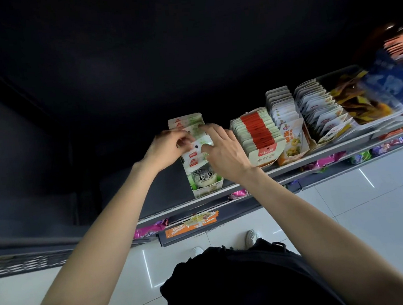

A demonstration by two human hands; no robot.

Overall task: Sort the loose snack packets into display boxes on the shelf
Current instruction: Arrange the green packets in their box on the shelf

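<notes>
Snack packets (196, 150), white with green print and red labels, stand filed in a narrow green-and-white display box (207, 187) on the shelf (248, 184); we take this box as our landmark. Over its middle rows we record the left hand (163, 151), fingers curled and pinching the top edge of one packet, which shows a dark round hang hole. Our right hand (225, 150) lies just right of the same packet, fingers loosely spread with the tips touching the packet tops, thumb at the packet's edge; we cannot tell if it grips anything. Just right of the landmark box we list a beige box of red-and-green packets (258, 134), packed full. Beyond that, further right, a box of white and yellow packets (289, 129), then a box of pale packets with grey print (322, 113), then a clear tray of yellow-brown snacks (353, 103). At the far right end, well away from the landmark box, a blue printed bag (395, 84), blurred. Below the landmark box, lower shelf edges carry purple and pink wrapped sweets (149, 230) and an orange label strip (190, 226). Beneath those, white floor tiles (361, 210) and two pale shoes (251, 237).
</notes>
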